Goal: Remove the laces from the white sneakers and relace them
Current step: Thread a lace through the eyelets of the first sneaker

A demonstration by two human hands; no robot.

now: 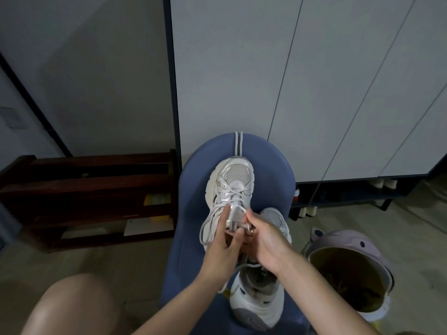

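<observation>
A bare knee (72, 308) fills the lower left of the frame, nearest the lens. At centre, one sneaker (229, 189) lies toe-up on a blue stool (188, 238); the left hand (222, 245) grips its collar with the forefinger stretched along the lace (212, 213), while the right hand (266, 243) pinches a lace end by the tongue. The second sneaker (258, 298) lies lower right of it, beside a lilac bin (350, 243); a dark rack (84, 189) stands at left.

No readable text, labels, brands or numbers anywhere.
</observation>
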